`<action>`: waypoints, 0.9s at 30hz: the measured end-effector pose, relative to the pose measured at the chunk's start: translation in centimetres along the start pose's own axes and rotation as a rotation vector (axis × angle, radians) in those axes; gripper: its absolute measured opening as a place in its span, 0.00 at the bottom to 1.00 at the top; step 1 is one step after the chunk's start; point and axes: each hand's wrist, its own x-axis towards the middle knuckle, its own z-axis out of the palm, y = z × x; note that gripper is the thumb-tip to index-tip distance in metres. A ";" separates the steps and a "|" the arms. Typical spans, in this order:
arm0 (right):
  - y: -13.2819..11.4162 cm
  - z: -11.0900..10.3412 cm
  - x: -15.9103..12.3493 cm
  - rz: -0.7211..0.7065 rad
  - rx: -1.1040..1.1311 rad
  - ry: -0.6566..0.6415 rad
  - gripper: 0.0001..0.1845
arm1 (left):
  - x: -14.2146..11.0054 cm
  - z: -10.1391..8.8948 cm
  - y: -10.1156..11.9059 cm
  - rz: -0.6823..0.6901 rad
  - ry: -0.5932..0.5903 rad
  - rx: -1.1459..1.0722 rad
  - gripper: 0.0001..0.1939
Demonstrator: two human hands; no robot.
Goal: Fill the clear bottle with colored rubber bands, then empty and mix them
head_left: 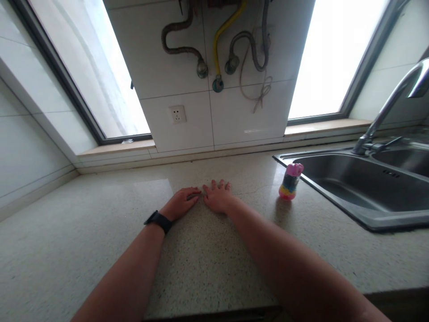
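My left hand (182,203) lies flat, palm down, on the speckled stone countertop (100,232), with a black band on its wrist. Beside it my right hand (217,197) rests flat too, fingers spread. The fingertips of the two hands nearly touch at the middle of the counter. Neither hand holds anything. A small colourful striped container with a pink top (290,181) stands upright to the right of my right hand, apart from it.
A steel sink (355,203) with a curved tap (392,103) is set into the counter at the right. The tiled wall behind carries a socket (177,114) and several hoses (221,40). Bright windows flank the wall.
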 end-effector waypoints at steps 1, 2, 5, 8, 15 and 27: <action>0.0 0.0 0.0 0.000 0.003 0.002 0.34 | 0.0 0.0 0.0 0.003 0.002 0.005 0.20; 0.0 0.1 0.1 0.000 0.005 0.005 0.34 | 0.0 0.0 0.1 0.003 0.005 0.012 0.20; 0.1 0.2 0.3 0.005 0.011 0.012 0.33 | 0.1 0.0 0.5 0.012 0.018 0.029 0.19; 0.0 0.3 0.4 -0.011 0.027 0.018 0.33 | 0.2 0.0 1.3 0.053 0.006 0.009 0.19; -1.4 0.2 -0.3 -0.279 0.098 0.111 0.33 | 0.2 -0.2 3.0 0.103 -0.064 -0.112 0.22; -1.6 -0.6 -0.2 -0.464 0.378 0.223 0.21 | -0.2 -0.8 4.2 0.005 -0.039 -0.518 0.24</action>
